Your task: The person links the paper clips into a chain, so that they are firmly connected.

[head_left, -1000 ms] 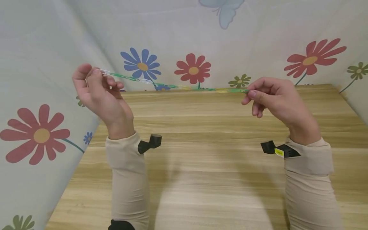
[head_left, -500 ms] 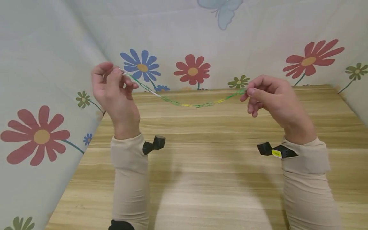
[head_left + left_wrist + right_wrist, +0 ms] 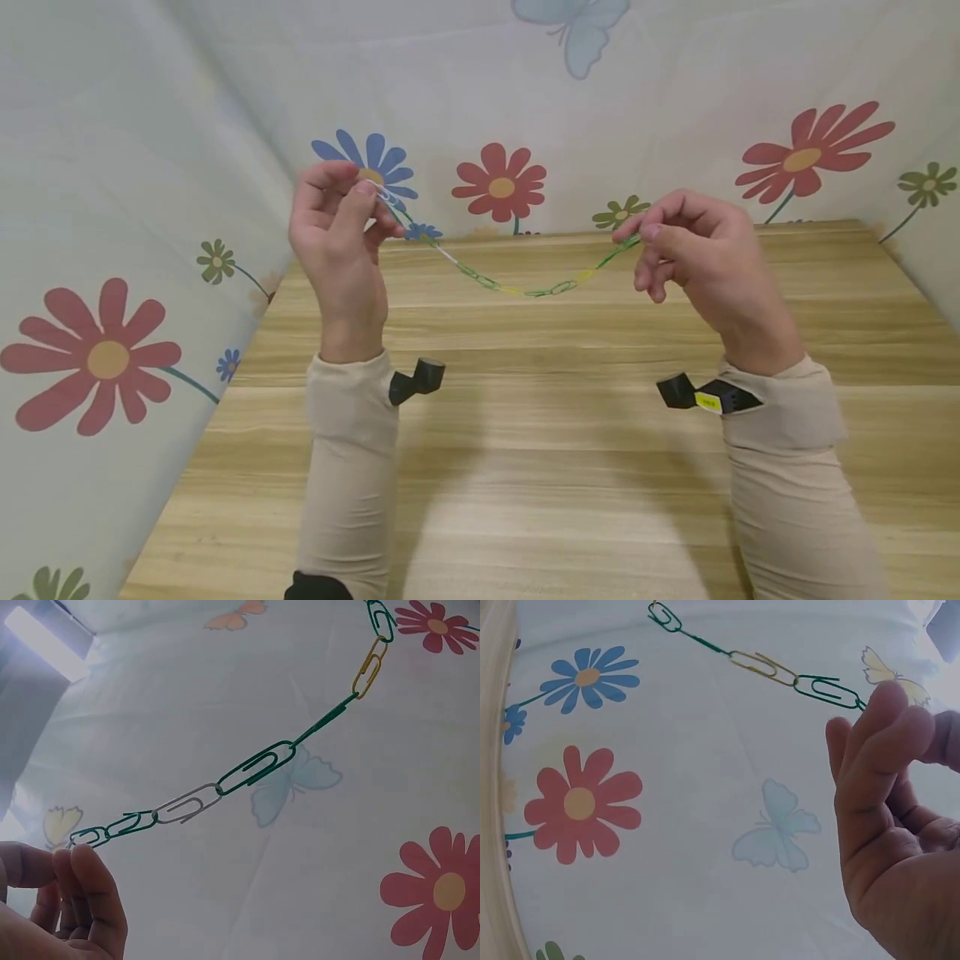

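Note:
A chain of linked paper clips [image 3: 517,286], green, white and yellow, hangs in a slack curve above the wooden table [image 3: 540,467] between my two raised hands. My left hand [image 3: 341,225] pinches its left end between thumb and fingertips; the left wrist view shows the chain [image 3: 247,769] rising away from the left hand [image 3: 71,896]. My right hand [image 3: 686,242] pinches the right end. Seen from the right wrist, green and yellow clips [image 3: 780,673] run off from the right hand's fingertips [image 3: 881,712].
Flower-and-butterfly patterned cloth [image 3: 112,208] walls the table on the left, back and right. A black wrist camera mount [image 3: 416,381] sticks out from the left sleeve, and another [image 3: 697,396] from the right. The table's left edge runs diagonally along the cloth.
My left hand moved right, toward the right hand. The chain, stretched taut a second ago, now sags in the middle. The right hand shifted slightly left.

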`<state>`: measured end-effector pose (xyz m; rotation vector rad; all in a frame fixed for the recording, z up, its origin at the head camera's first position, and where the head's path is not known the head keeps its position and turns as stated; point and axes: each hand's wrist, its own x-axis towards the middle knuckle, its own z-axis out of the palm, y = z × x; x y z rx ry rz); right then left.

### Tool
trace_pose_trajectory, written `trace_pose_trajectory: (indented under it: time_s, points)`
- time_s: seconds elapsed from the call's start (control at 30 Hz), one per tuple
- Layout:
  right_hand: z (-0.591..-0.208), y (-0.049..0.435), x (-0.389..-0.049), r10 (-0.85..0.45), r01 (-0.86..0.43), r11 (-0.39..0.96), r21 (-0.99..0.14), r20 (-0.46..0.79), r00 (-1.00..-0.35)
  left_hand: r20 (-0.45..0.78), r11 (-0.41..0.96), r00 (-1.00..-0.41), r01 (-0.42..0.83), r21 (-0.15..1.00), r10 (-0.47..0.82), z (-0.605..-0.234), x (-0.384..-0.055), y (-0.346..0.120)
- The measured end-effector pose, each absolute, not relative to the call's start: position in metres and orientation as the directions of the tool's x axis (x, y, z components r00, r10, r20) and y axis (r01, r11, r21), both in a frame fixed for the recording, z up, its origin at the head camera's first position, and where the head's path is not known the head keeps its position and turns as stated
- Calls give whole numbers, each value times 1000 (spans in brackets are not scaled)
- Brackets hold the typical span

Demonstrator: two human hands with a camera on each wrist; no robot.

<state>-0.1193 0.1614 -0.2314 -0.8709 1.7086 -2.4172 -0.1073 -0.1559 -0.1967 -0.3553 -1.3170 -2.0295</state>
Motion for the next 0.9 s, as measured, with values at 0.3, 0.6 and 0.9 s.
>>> trace_pose_trajectory:
  time_s: [0.3, 0.6, 0.9]
  points:
    - [-225, 154, -115, -402, -285, 320, -903, 142, -904, 499, -288, -666, 716, 636, -555, -188, -103, -164]
    - [-234, 147, -114, -574, -321, 625, -711, -141, -806, 502, -306, -640, 744, 594, -582, -190, -105, -166]
    - [-239, 128, -116, -607, -381, 638, -669, -132, -784, 483, -275, -636, 732, 623, -601, -185, -102, -173]
